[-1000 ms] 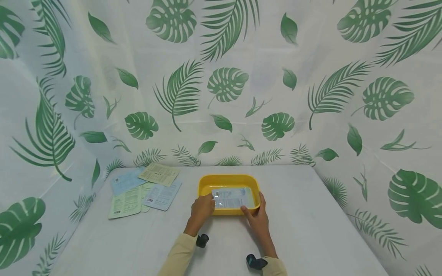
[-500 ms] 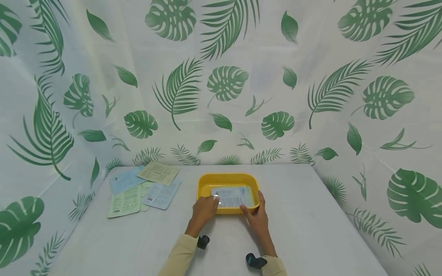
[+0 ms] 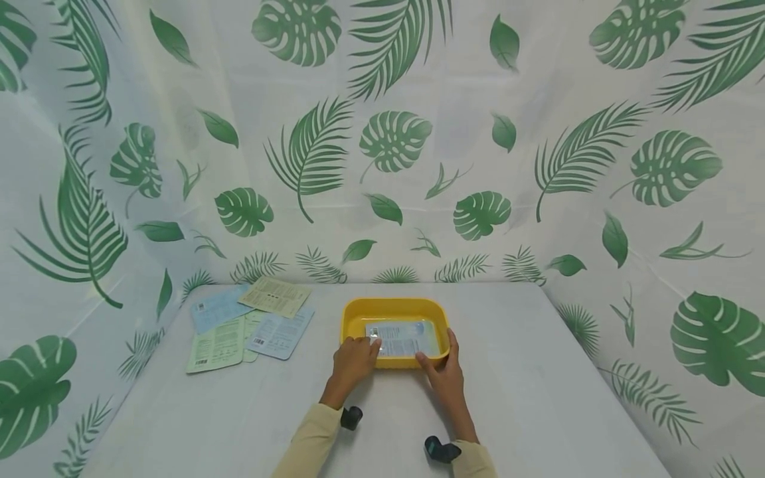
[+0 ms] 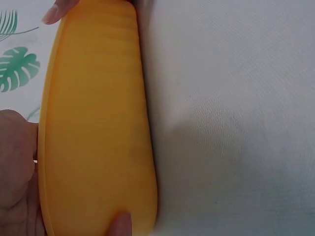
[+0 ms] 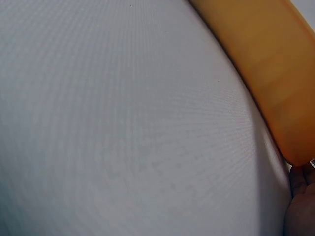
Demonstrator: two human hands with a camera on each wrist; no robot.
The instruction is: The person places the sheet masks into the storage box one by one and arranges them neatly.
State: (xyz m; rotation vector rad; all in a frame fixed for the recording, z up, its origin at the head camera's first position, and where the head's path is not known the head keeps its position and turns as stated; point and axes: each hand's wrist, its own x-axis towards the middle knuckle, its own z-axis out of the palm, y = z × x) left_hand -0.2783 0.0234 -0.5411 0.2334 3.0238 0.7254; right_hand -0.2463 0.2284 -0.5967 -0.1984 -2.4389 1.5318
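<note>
A yellow plastic tray (image 3: 394,363) stands on the white table. Inside it lies a flat pale-blue printed sachet (image 3: 402,338), with a pale-green edge showing at its right. My left hand (image 3: 352,362) grips the front-left corner, knuckles bent over the rim and thumb by the sachet's left end. In the left wrist view a fingertip (image 4: 120,225) lies against the tray's outer wall (image 4: 93,108). My right hand (image 3: 447,378) holds the front-right corner, thumb on the front rim and fingers round the right side. The right wrist view has the tray wall (image 5: 275,64) above some fingers (image 5: 300,182).
To the left of the tray, several sachets overlap on the table: a yellow one (image 3: 275,297) on top, blue ones (image 3: 281,334) and green ones (image 3: 218,345). A leaf-printed white cloth (image 3: 394,219) hangs behind and along both sides of the table.
My left hand has shifted slightly right along the front rim, its thumb now further right. The right hand keeps its hold, and the sachet stays in the tray.
</note>
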